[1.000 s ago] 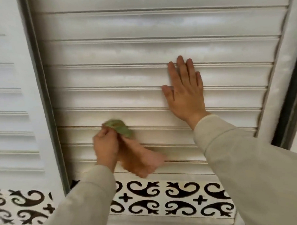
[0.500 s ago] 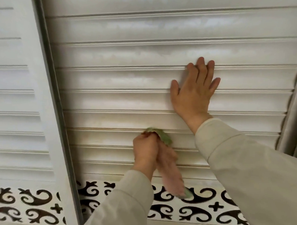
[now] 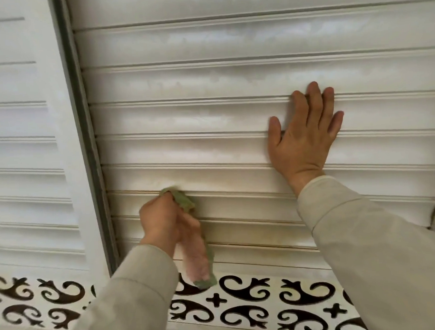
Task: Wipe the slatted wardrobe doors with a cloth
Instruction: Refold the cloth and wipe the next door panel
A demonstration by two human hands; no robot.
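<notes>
- White slatted wardrobe doors fill the view: two are visible, the main door point(image 3: 234, 119) ahead and a neighbouring door point(image 3: 23, 148) at the left, parted by a grey vertical frame strip point(image 3: 85, 135).
- One band of dark scrollwork trim point(image 3: 254, 300) runs beneath the slats across both doors.
- One cloth point(image 3: 188, 216), green and pinkish-orange, is on the main door's lower slats, bunched at the top and trailing down to the trim. Its outline is blurred.
- Left hand point(image 3: 164, 219): fingers curled round the bunched cloth, pressing it to a slat edge near the door's left side.
- Right hand point(image 3: 305, 138): fingers straight and slightly spread, palm flat on the middle slats, holding nothing. Judged to be steadying the door.
- Two beige sleeves are in view, one per arm.
- Step in hand, as judged: wiping the lower slats of the main door. Yellowish marks show along the grooves of the lowest slats.
- Upper slats carry cloudy patches. Whether these are damp streaks or grime cannot be told.
- Next move, as judged: draw the cloth along the groove to the right, keeping pressure in the recess, then drop to the slat below. The trailing cloth end may need gathering.
</notes>
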